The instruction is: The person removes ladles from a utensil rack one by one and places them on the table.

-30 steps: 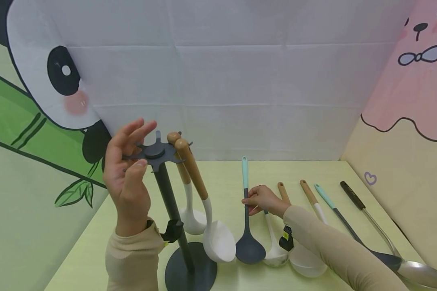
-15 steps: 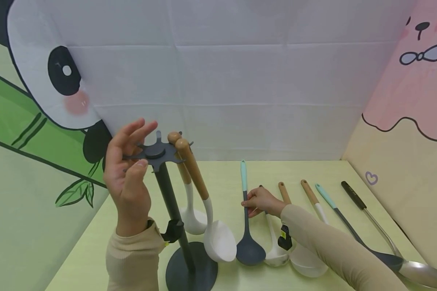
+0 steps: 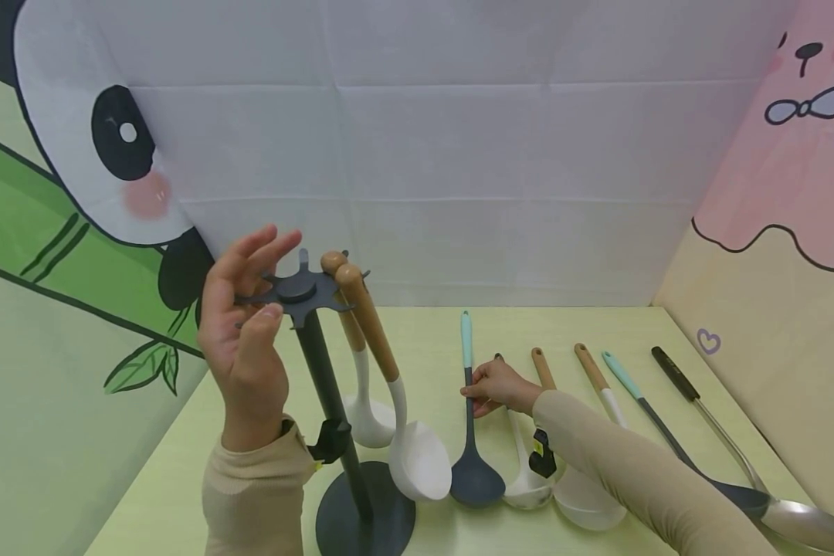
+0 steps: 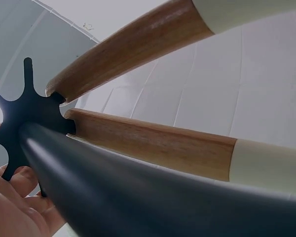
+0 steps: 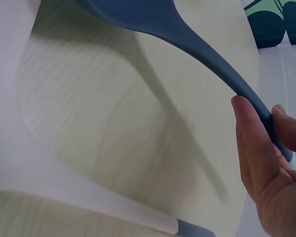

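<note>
My left hand (image 3: 246, 340) holds the hooked top of a dark utensil stand (image 3: 294, 290), thumb in front and the other fingers behind and below. On the stand's hooks hang two ladles with wooden handles: a white ladle (image 3: 420, 463) in front and another white ladle (image 3: 370, 423) behind it. My right hand (image 3: 503, 386) pinches a dark blue ladle (image 3: 476, 477) by its shaft, below the mint handle. In the right wrist view, thumb and fingertips meet on that shaft, and the dark ladle (image 5: 202, 52) casts a shadow on the table.
Right of the dark ladle lie a pale ladle (image 3: 524, 488), a white wooden-handled utensil (image 3: 587, 502), a mint-handled dark utensil (image 3: 667, 432) and a metal spoon (image 3: 809, 525) with a black handle. A white cloth wall (image 3: 431, 154) closes off the table's (image 3: 417, 332) back.
The dark ladle's handle end has come down slightly, and the right hand has shifted a little with it. The left hand and stand stay in place.
</note>
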Demonstrator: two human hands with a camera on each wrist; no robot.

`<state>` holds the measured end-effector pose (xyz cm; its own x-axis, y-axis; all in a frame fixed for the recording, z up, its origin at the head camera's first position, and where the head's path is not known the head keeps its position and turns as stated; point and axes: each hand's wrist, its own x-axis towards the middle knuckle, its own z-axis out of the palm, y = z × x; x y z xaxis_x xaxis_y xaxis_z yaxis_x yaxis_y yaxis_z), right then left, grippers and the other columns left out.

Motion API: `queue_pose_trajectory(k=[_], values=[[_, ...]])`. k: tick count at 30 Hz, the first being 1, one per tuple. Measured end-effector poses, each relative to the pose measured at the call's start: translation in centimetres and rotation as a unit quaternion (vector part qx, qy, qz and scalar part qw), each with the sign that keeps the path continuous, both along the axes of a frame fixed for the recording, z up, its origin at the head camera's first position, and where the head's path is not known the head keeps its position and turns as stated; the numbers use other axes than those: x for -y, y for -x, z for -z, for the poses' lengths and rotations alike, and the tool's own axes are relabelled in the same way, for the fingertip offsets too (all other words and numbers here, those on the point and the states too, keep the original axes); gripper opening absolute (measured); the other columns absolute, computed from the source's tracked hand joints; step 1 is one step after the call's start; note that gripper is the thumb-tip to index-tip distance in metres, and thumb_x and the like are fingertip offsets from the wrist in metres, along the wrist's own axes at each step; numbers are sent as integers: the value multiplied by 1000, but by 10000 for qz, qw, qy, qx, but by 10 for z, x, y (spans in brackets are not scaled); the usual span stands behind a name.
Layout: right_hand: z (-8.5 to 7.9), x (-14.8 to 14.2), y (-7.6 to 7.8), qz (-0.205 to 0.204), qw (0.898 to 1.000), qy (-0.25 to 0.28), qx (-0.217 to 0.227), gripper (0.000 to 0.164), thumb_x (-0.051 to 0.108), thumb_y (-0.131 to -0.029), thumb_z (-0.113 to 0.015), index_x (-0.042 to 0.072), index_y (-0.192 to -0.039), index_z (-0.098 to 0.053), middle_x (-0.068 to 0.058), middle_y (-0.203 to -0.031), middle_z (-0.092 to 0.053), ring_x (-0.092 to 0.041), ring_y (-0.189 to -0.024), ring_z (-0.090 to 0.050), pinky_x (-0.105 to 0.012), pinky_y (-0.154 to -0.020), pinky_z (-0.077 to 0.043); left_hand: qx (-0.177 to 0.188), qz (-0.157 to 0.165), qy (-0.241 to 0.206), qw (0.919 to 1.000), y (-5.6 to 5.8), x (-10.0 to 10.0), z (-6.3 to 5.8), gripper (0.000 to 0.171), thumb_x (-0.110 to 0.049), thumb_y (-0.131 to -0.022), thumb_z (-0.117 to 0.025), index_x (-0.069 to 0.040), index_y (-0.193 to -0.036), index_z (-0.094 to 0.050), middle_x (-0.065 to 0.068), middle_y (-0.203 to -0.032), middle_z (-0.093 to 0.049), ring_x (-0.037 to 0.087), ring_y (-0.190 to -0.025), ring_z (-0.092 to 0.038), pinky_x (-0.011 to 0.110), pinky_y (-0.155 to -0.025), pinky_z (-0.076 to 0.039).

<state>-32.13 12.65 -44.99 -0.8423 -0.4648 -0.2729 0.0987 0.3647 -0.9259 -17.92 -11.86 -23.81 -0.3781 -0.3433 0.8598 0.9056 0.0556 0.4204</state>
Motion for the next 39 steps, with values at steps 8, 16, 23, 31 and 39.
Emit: queue_pose_trajectory(k=[8,16,23,31,39], values=[[1,4,0,147,9997,-179,108,12,-1,-92,-66,-5,-83,-59,-12,-71,-65,-14,-57,-65,-33,-60,-60,23,-19,9,10000,-1,0,0,55,5,-73,-33,4,-121,-61,11,-114,-71,28,-114,-58,25,-82,-36],[4,5,2,187,9995,-162,175,12,-3,-91,-66,-6,-82,-59,-12,-69,-65,-14,-55,-65,-35,-60,-60,19,0,25,10000,-1,0,0,55,6,-74,-33,4,-121,-61,11,-114,-71,28,-113,-59,25,-81,-36],[10,5,6,192,9991,-324,173,14,-3,-91,-66,-3,-79,-59,-11,-66,-65,-13,-52,-65,-33,-58,-60,18,-64,42,10000,-1,0,0,55,6,-73,-33,4,-121,-61,11,-114,-71,28,-113,-59,25,-81,-35],[15,8,9,141,9987,-495,20,19,-2,-91,-67,-1,-74,-58,-10,-63,-64,-13,-49,-64,-32,-56,-59,-39,-126,112,9998,-1,0,0,56,6,-73,-33,5,-121,-61,10,-114,-71,27,-119,-58,29,-89,-35],[17,10,11,212,9965,-812,27,19,-2,-90,-68,-2,-73,-61,-10,-59,-64,-15,-50,-66,-30,-54,-59,-46,-164,126,9998,-1,0,-1,56,6,-72,-33,5,-121,-61,9,-113,-72,26,-119,-58,28,-88,-33]])
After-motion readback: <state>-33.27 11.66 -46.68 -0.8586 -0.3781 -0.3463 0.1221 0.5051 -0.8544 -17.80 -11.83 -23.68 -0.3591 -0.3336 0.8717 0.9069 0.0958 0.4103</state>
